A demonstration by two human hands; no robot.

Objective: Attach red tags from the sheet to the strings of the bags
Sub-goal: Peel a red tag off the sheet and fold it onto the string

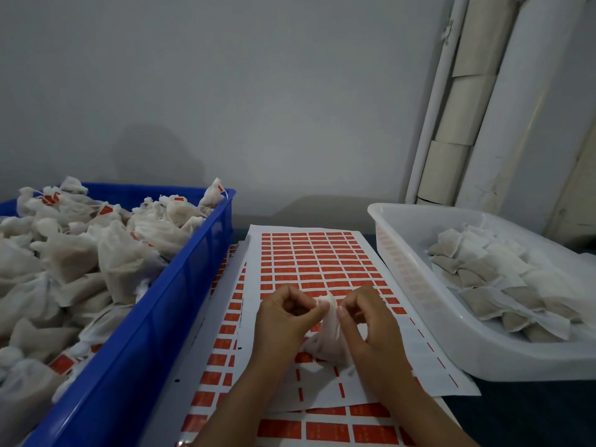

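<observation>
Left hand (287, 314) and right hand (367, 321) both pinch the gathered neck of one white mesh bag (325, 337), held just above the red tag sheet (309, 262).

Risk: thin string slips from fingertips; the tag could stick to the limp, crinkled fabric instead.

Blue crate (180, 298), rigid plastic, holds tagged bags; translucent tray (419, 285) holds flat ones.

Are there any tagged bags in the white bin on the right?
No, the bags in the white bin show no red tags.

Both forearms bare, no sleeves; left hand (283, 321) & right hand (371, 330) ungloved.
</observation>
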